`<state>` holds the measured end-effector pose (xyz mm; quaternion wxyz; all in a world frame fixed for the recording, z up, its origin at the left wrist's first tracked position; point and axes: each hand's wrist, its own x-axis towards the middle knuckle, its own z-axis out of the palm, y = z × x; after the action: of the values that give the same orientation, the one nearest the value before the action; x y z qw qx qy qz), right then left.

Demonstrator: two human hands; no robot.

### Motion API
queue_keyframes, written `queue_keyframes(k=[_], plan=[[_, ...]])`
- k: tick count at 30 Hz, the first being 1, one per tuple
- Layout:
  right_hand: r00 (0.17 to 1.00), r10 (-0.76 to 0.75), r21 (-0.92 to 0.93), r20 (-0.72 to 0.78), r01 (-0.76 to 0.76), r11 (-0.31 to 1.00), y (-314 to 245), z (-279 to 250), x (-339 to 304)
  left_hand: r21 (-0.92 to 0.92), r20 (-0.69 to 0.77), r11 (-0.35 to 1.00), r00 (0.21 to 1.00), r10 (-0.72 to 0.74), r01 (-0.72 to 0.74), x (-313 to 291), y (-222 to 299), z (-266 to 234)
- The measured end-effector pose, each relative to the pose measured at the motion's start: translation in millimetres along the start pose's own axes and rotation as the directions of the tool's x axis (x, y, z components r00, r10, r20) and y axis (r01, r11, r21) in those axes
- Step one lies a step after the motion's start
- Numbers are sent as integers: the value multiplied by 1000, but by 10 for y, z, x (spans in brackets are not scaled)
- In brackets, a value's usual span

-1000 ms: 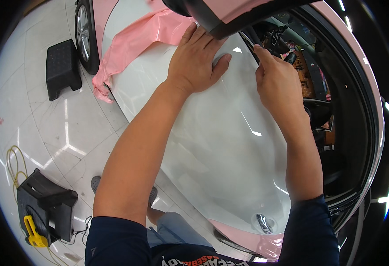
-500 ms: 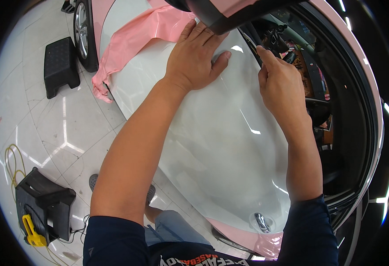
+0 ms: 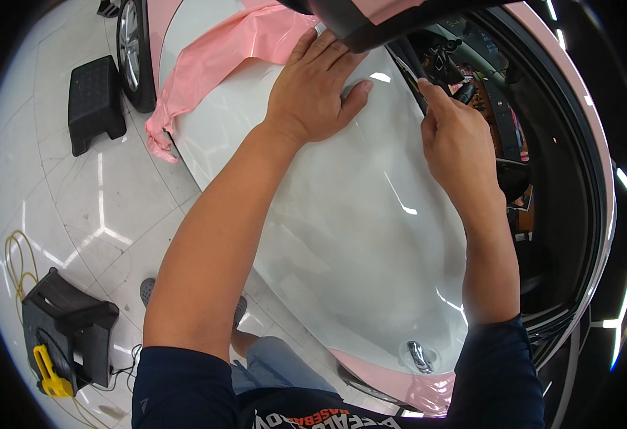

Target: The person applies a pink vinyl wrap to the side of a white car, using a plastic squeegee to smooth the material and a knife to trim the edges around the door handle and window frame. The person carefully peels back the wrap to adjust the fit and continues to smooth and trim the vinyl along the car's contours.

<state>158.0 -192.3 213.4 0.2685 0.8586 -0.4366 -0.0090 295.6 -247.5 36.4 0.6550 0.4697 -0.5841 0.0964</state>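
Observation:
A white car door panel [image 3: 342,236] lies under my hands. My left hand [image 3: 317,93] rests flat on it, fingers spread and pointing away, their tips under the dark side mirror [image 3: 349,25]. Beside that hand, a loose sheet of pink film [image 3: 213,64] is bunched across the far part of the panel and hangs over its left edge. At the window edge, my right hand [image 3: 460,139] is closed on the black window trim strip [image 3: 408,61], its index finger stretched along it. The undersides of its fingers are hidden.
A chrome door handle [image 3: 419,357] sits near me on the panel. The open window and dark cabin [image 3: 542,214] lie to the right. On the floor at left are a black step stool [image 3: 95,100], a wheel [image 3: 135,53] and another black stool [image 3: 70,314] carrying a yellow tool [image 3: 52,372].
My right hand has shifted very slightly to the right at the window edge. My left hand stays flat on the panel, and the view has moved a little.

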Motion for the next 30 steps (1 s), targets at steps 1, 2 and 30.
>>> queue_keyframes(k=[1, 2, 30], plan=[[1000, 0, -2, 1, 0, 1000, 2, -5, -13, -7, 0, 1000, 1000, 0, 0, 1, -1, -3], [1000, 0, -4, 1, 0, 1000, 3, -10, -22, -15, 0, 1000, 1000, 0, 0, 4, -3, -5], [999, -30, -56, 29, 32, 998, 89, -65, -192, 10, -9, 1000, 1000, 17, -17, 3, -14, 9]])
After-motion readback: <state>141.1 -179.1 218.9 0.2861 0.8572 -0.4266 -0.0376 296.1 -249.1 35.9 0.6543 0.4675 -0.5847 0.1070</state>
